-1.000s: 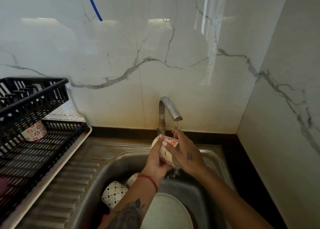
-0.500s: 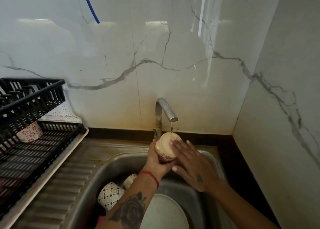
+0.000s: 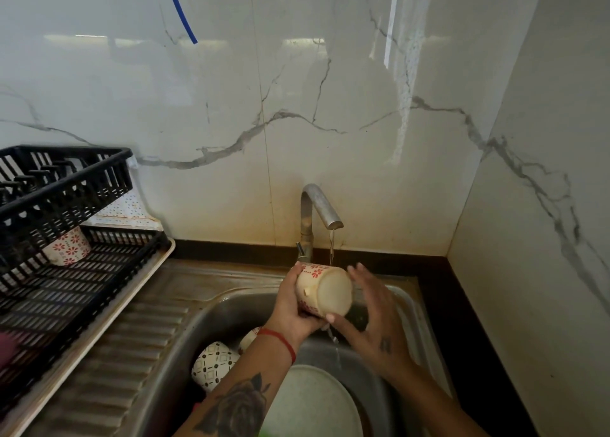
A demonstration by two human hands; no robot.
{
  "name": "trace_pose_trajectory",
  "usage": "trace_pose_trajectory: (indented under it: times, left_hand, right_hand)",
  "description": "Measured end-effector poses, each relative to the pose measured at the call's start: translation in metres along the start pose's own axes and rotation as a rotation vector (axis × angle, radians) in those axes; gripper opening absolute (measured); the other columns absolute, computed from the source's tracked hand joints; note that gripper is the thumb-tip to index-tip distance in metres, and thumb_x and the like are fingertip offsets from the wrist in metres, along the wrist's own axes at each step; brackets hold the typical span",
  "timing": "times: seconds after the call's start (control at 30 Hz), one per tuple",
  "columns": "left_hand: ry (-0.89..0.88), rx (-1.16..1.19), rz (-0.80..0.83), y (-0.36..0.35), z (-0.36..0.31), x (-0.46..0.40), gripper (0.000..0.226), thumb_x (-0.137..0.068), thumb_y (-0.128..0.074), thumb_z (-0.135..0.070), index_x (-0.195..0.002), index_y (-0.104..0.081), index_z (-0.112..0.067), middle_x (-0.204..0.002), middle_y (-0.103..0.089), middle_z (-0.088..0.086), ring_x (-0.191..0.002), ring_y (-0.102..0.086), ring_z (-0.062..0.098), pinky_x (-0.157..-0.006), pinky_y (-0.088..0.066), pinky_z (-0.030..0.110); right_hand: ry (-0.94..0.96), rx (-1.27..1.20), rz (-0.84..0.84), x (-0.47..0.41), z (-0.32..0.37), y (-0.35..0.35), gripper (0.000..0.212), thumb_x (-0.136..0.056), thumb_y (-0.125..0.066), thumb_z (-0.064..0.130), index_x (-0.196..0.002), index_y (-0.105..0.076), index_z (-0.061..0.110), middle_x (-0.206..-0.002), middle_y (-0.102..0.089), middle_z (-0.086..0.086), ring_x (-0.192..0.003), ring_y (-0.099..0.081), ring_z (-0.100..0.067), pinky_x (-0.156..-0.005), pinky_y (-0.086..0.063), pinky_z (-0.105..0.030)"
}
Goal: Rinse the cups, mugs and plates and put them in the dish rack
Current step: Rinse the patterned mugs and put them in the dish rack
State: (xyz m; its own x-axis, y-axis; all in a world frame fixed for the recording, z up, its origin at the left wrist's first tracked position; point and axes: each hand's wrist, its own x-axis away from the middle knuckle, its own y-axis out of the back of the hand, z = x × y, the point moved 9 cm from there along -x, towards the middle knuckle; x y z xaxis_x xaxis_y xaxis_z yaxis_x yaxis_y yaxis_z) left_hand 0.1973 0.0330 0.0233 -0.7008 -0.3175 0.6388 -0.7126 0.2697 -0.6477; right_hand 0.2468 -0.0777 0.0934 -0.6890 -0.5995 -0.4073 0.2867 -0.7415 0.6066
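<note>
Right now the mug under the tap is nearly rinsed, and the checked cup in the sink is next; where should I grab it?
Grip the checked cup around its patterned side wall, coming from above left; it lies tilted in the sink.

Both forearms are showing bare, no sleeves reaching them. The left hand [image 3: 290, 308], nearest the faucet [image 3: 318, 215], is wearing a thin red thread bracelet [image 3: 280, 339] at the wrist, with a dark rose tattoo [image 3: 241, 407] showing below it (mid-forearm). The right hand [image 3: 376, 324] is bearing a small dark tattoo [image 3: 384, 345] on its back.

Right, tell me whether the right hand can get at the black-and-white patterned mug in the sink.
Probably not directly: the black-and-white patterned mug lies beyond the left forearm, which crosses between it and the right hand.
</note>
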Motion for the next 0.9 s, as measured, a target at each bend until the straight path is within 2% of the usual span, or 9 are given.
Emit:
trace_pose_trajectory:
  times: [0.07, 0.13, 0.27, 0.37, 0.43, 0.57, 0.67, 0.8, 0.9]
  left_hand:
    - [0.019, 0.017, 0.01, 0.003, 0.007, 0.005, 0.058, -0.073, -0.074, -0.046, -0.116, -0.055, -0.012, -0.113, -0.06, 0.021, -0.1, -0.059, 0.039, -0.072, -0.056, 0.047]
    - [0.042, 0.029, 0.054, 0.001, 0.016, 0.011, 0.06, -0.073, -0.073, -0.047, -0.117, -0.055, -0.009, -0.113, -0.063, 0.021, -0.1, -0.061, 0.038, -0.079, -0.055, 0.048]
    - [-0.005, 0.069, 0.015, 0.012, 0.016, 0.021, 0.063, -0.076, -0.073, -0.042, -0.121, -0.054, -0.003, -0.112, -0.064, 0.021, -0.1, -0.063, 0.035, -0.076, -0.058, 0.043]
    - [-0.024, 0.114, 0.059, 0.014, 0.007, 0.031, 0.063, -0.079, -0.071, -0.042, -0.124, -0.054, -0.001, -0.121, -0.062, 0.023, -0.107, -0.063, 0.036, -0.047, -0.056, 0.03]
    - [-0.035, 0.127, 0.084, 0.019, -0.001, 0.036, 0.065, -0.077, -0.071, -0.042, -0.123, -0.054, 0.001, -0.122, -0.061, 0.025, -0.11, -0.061, 0.037, -0.041, -0.053, 0.028]
    - [0.036, 0.024, 0.031, 0.05, -0.005, 0.033, 0.073, -0.072, -0.071, -0.052, -0.122, -0.056, 0.0, -0.118, -0.061, 0.025, -0.105, -0.061, 0.039, -0.076, -0.057, 0.048]
    - [0.034, -0.15, -0.052, 0.081, -0.017, 0.029, 0.071, -0.08, -0.061, -0.06, -0.126, -0.055, -0.007, -0.116, -0.06, 0.022, -0.1, -0.059, 0.037, -0.09, -0.049, 0.052]
    - [-0.202, -0.381, -0.216, 0.129, -0.074, 0.04, 0.058, -0.09, -0.054, -0.055, -0.134, -0.049, -0.017, -0.117, -0.061, 0.008, -0.094, -0.061, 0.024, -0.076, -0.054, 0.04]
    - [-0.524, -0.614, -0.332, 0.157, -0.14, 0.062, 0.053, -0.09, -0.06, -0.043, -0.136, -0.044, -0.02, -0.135, -0.053, 0.006, -0.113, -0.056, 0.024, -0.097, -0.048, 0.044]
  right_hand:
    - [-0.19, -0.195, 0.06, 0.003, -0.01, -0.016, 0.101, -0.062, -0.078, 0.058, -0.142, -0.018, 0.041, -0.14, -0.029, 0.019, -0.126, -0.03, -0.002, -0.099, -0.031, -0.025]
    - [-0.254, -0.344, 0.047, 0.004, -0.01, -0.029, 0.106, -0.059, -0.087, 0.042, -0.14, -0.018, 0.041, -0.132, -0.033, 0.018, -0.119, -0.036, -0.002, -0.092, -0.037, -0.021]
    - [-0.291, -0.37, 0.035, -0.004, -0.006, -0.03, 0.108, -0.059, -0.089, 0.026, -0.142, -0.021, 0.036, -0.128, -0.036, 0.014, -0.119, -0.039, -0.008, -0.099, -0.043, -0.034]
    - [-0.212, -0.358, 0.116, -0.008, 0.009, -0.034, 0.113, -0.057, -0.091, 0.025, -0.142, -0.018, 0.037, -0.132, -0.034, 0.013, -0.12, -0.039, -0.007, -0.099, -0.043, -0.033]
    - [-0.208, -0.364, 0.126, -0.011, 0.017, -0.038, 0.11, -0.055, -0.091, 0.025, -0.137, -0.02, 0.037, -0.129, -0.037, 0.013, -0.117, -0.042, -0.008, -0.096, -0.045, -0.033]
    - [-0.211, -0.398, 0.182, -0.017, 0.026, -0.054, 0.095, -0.056, -0.091, 0.018, -0.129, -0.033, 0.034, -0.12, -0.047, 0.015, -0.115, -0.049, -0.011, -0.093, -0.048, -0.032]
    - [-0.279, -0.443, 0.251, -0.017, 0.025, -0.079, 0.087, -0.06, -0.088, 0.01, -0.129, -0.04, 0.031, -0.121, -0.051, 0.01, -0.118, -0.05, -0.018, -0.096, -0.049, -0.045]
    - [-0.345, -0.4, 0.293, -0.017, 0.027, -0.119, 0.084, -0.059, -0.088, 0.011, -0.128, -0.044, 0.032, -0.129, -0.051, 0.0, -0.121, -0.049, -0.024, -0.095, -0.047, -0.053]
    - [-0.321, -0.342, 0.306, -0.032, 0.046, -0.143, 0.092, -0.057, -0.09, 0.017, -0.133, -0.041, 0.034, -0.13, -0.049, 0.005, -0.118, -0.046, -0.018, -0.097, -0.046, -0.047]
